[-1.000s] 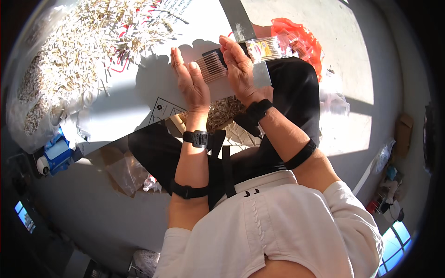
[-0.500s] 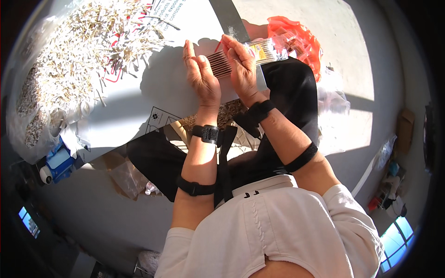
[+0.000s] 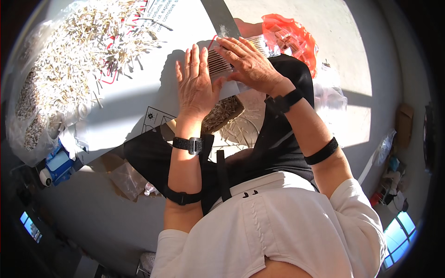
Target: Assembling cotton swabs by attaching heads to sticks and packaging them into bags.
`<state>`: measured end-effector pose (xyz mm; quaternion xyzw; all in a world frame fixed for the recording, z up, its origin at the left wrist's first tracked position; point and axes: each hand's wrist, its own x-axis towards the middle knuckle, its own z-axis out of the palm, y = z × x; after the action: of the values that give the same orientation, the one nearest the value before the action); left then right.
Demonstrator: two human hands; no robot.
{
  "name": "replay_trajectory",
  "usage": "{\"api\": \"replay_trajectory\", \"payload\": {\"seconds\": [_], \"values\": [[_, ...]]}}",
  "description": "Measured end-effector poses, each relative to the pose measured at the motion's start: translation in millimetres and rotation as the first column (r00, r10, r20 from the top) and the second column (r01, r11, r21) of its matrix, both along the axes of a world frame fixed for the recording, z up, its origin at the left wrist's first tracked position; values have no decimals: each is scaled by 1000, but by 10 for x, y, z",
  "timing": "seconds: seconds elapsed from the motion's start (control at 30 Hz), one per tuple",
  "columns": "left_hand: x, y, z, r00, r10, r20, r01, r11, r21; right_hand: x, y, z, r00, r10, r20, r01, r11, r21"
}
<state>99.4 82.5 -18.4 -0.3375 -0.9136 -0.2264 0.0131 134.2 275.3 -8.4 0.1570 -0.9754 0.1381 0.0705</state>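
Note:
A row of thin brown sticks (image 3: 218, 63), apparently wooden-stick swabs, lies side by side at the table's right edge, partly inside a clear flat packet (image 3: 262, 45). Across the packet and part of the row rests my right hand (image 3: 252, 66), palm down, fingers stretched out. My left hand (image 3: 196, 92) is held flat with its fingers straight, beside the left ends of the sticks. Its thumb comes close to the right thumb. What lies beneath the right palm is hidden. A big heap of loose swabs (image 3: 65, 69) covers the left part of the white table board (image 3: 123, 109).
An orange-red plastic bag (image 3: 309, 51) with clear packets sits beyond my right knee. Below the table edge, between my legs, is a box of swabs (image 3: 225, 113). A blue-and-white pack (image 3: 59, 162) is at the table's left corner. Clear plastic (image 3: 331, 99) lies to the right.
My right hand has turned from edge-on to palm down over the packet, covering its yellow label. My left hand has moved slightly left and down, fingers now spread flatter.

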Motion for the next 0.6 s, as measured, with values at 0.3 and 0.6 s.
{"api": "replay_trajectory", "payload": {"seconds": [0.3,0.6], "values": [[53,56,-23,999,31,-10,-32,990,-140,-32,40,-177,1000,10,26,-10,1000,-1],[48,26,-96,999,38,17,-35,987,-158,121,427,-154,908,-396,-140,373,913,-163]]}}
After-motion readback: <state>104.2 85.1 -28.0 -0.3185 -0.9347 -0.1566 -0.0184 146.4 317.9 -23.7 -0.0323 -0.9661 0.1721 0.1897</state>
